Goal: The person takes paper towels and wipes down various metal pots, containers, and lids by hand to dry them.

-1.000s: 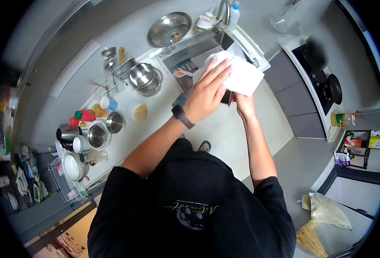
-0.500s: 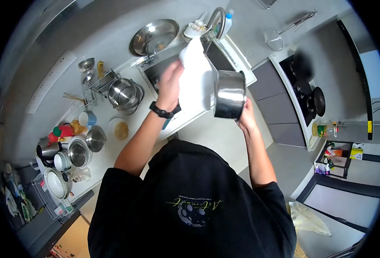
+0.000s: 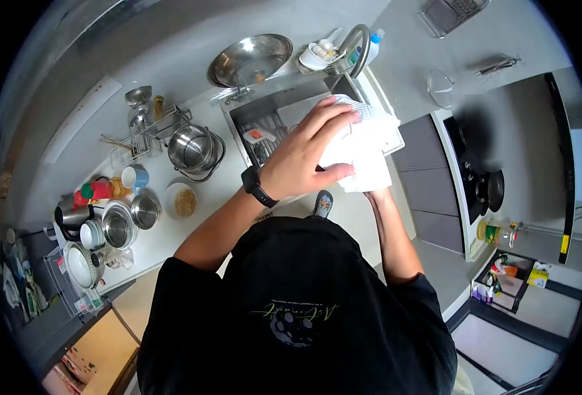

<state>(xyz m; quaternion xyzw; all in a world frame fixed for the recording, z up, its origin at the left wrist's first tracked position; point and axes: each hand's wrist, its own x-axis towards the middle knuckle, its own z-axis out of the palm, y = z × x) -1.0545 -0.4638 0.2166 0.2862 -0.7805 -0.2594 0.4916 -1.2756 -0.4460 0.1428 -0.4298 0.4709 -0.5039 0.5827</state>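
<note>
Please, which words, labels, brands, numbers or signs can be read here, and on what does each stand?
"Astronaut", apparently, upside down: black T-shirt.
Small line beside it: too small.
Label on yellow bottle: too small.
Yellow box: too small.
Yellow sticker: too small.

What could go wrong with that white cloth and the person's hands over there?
Maybe a slip: the crumpled white cloth under the left hand hides most of the right hand, so a loosening grip might go unnoticed.

Something dropped could land near the grey patterned shoe on the floor below.

The bare left forearm looks near the pale round dish holding something tan, so a careless swing might bump it.
</note>
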